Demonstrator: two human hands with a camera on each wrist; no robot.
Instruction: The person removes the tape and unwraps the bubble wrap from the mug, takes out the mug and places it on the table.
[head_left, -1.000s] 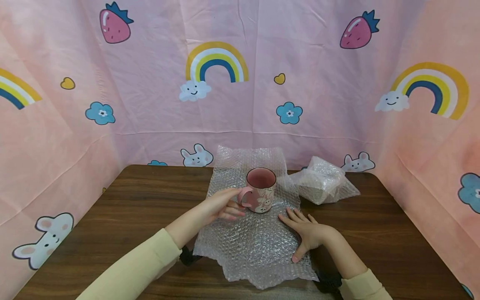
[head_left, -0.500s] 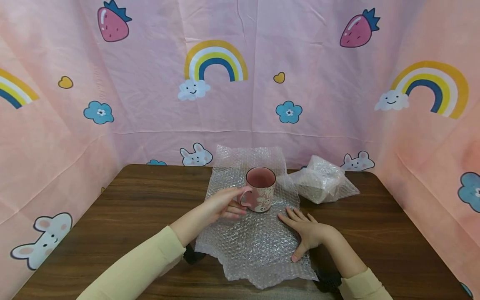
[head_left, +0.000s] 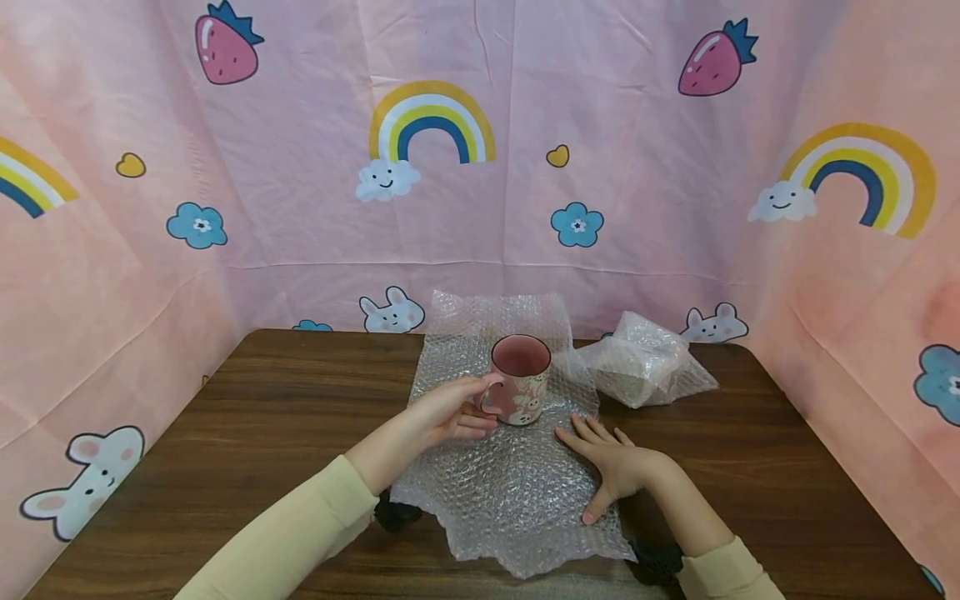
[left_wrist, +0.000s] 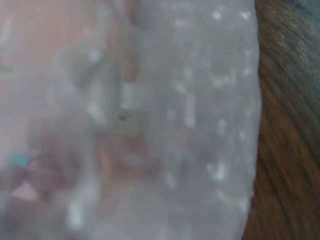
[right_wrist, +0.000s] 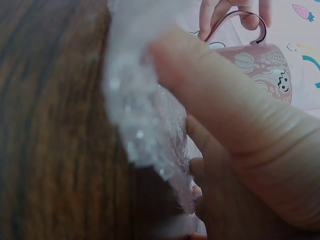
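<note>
A pink mug (head_left: 521,387) with pale cartoon figures stands upright on a sheet of bubble wrap (head_left: 517,500), its handle to the left. My left hand (head_left: 446,412) holds that handle, thumb on top and the other fingers stretched below it. In the right wrist view, the left fingers (right_wrist: 205,20) show around the mug's handle. My right hand (head_left: 615,467) rests with spread fingers on the wrap's right side, thumb near its edge. The left wrist view is filled by blurred bubble wrap (left_wrist: 200,125), which hides the left hand.
A lumpy bundle in bubble wrap (head_left: 641,362) sits at the back right of the dark wooden table (head_left: 300,417). The wrap's far end leans up against the printed cloth (head_left: 450,233), which encloses the table's back and sides.
My left hand has shifted slightly right and its fingers sit closer around the mug's handle. The mug, the wrap and my right hand look nearly unmoved.
</note>
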